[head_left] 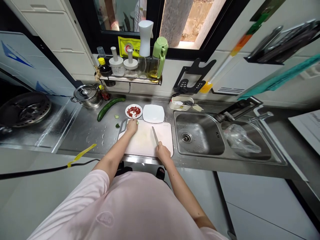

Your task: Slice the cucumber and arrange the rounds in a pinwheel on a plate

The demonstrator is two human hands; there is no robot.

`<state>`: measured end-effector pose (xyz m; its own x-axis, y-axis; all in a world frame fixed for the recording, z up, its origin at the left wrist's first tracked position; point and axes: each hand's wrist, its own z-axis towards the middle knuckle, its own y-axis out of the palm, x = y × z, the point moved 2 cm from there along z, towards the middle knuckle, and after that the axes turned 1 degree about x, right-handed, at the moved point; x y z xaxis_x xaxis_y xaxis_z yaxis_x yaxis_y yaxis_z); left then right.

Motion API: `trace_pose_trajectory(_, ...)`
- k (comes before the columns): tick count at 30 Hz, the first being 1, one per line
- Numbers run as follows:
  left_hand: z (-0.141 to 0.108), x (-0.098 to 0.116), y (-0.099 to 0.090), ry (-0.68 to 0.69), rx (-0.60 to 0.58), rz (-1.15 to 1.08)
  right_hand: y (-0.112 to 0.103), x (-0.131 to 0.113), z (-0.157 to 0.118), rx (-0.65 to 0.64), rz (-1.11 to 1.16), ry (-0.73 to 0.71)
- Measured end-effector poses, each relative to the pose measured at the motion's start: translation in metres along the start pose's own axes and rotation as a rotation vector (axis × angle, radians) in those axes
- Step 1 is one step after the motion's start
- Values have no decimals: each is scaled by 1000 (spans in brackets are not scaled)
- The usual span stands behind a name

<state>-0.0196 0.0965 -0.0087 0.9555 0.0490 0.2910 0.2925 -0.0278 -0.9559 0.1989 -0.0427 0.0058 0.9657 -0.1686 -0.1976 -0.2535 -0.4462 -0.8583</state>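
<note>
A white cutting board [147, 146] lies on the steel counter in front of me. My left hand [132, 126] is closed at its upper left part, and a small pale-green piece of cucumber [137, 122] shows at the fingertips. My right hand [163, 152] grips a kitchen knife [155, 136], its blade pointing away from me over the board's right half. Just beyond the left hand is a plate of chopped red pieces [134, 111]. Beside it sits a white square plate [153, 114]. A long cucumber [110, 108] and a cut slice [116, 116] lie to the left.
On the right is a double sink [200, 133], with a clear plastic bag [241, 138] in its far basin. A lidded steel pot [87, 96] and a black wok [25, 110] stand left. Seasoning jars [117, 66] and a green-topped oil bottle [158, 58] fill the wall shelf.
</note>
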Motion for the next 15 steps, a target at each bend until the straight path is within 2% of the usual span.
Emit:
trace_pose_trajectory(6, -1, -1, 3, -72, 24, -115, 1, 0, 1, 1, 5, -4)
trace_pose_trajectory(10, -9, 1, 9, -148, -28, -294, -1, -2, 0, 4, 3, -14)
trace_pose_trajectory(15, -28, 5, 21, -125, -78, -484, -4, -3, -3, -8, -7, -11)
